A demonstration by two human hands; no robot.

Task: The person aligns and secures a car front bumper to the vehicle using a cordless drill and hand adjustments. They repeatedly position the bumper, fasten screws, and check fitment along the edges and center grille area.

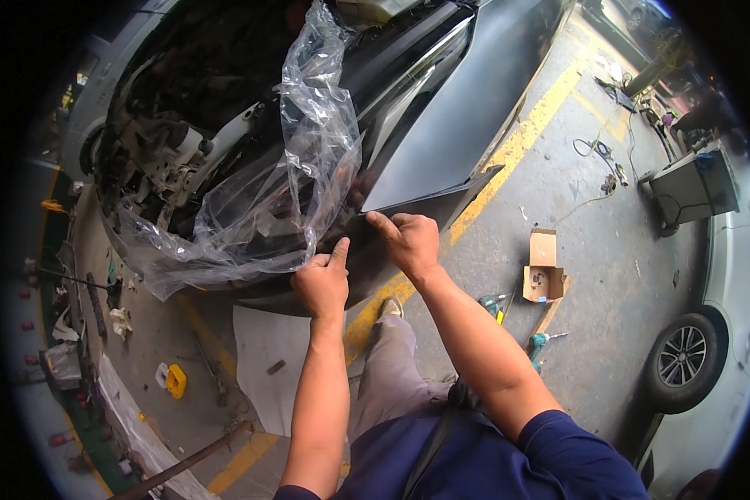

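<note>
Hands (414, 243), two, touch one plastic sheet (318, 125), one grey panel (454, 117).

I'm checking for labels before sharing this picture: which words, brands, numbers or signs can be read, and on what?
None can be read.
Clear plastic film: no legible print.
Cardboard box: no legible lettering.
Car wheel: any marking is too small.
Green power tool: too small to read.
</note>
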